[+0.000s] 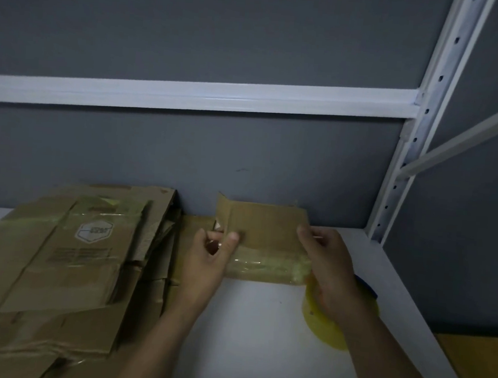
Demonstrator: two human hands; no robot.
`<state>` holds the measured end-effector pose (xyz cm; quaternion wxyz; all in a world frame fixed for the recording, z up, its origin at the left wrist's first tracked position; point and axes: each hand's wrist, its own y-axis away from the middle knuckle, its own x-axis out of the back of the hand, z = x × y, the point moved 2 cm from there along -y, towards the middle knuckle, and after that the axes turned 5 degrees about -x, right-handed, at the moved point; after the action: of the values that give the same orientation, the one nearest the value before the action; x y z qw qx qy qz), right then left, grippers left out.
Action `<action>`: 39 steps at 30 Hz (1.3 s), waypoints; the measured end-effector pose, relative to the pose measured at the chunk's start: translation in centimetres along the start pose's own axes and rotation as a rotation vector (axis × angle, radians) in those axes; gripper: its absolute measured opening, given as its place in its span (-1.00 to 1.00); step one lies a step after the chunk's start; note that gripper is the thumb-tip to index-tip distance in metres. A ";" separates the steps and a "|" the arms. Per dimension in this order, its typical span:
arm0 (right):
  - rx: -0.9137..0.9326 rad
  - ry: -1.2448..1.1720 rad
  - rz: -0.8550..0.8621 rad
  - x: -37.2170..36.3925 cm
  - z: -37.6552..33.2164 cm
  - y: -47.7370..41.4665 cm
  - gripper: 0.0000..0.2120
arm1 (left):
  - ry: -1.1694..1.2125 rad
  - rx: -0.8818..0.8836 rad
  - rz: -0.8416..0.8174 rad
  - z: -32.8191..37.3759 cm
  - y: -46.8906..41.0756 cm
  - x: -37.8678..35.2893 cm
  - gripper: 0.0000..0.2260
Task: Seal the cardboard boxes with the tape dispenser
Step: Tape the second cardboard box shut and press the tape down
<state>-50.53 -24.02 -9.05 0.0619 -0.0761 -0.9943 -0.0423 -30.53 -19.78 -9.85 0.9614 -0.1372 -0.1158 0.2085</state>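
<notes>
A small brown cardboard box (263, 231) is held above the white shelf, a band of shiny clear tape across its lower part. My left hand (209, 263) pinches its left edge between thumb and fingers. My right hand (329, 272) grips the right edge, thumb on the front face. Under my right hand and wrist lies the tape dispenser (325, 326); a yellow round part and a bit of dark blue show, the rest is hidden.
A stack of flattened cardboard boxes (66, 264) covers the left of the white shelf (248, 338). A grey wall stands behind. A white rack upright (415, 142) and crossbar (189, 94) frame the space. A yellow surface (478, 365) lies lower right.
</notes>
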 end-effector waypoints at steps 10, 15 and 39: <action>-0.067 -0.062 -0.283 -1.0 2.7 1.7 -0.85 | 0.068 -0.030 -0.136 -3.3 1.8 0.9 -0.49; -0.012 0.159 -0.190 -0.9 2.2 0.8 -0.63 | -0.146 -0.082 -0.110 -1.8 1.4 1.3 0.02; 0.203 0.522 -0.507 1.1 -0.9 -0.9 -0.64 | -0.448 -0.239 -0.260 -1.4 -0.5 2.5 -0.73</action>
<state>-51.69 -24.81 -8.06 0.3078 0.1921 -0.9315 0.0245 -27.76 -19.44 -10.61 0.9075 -0.1841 -0.3659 0.0934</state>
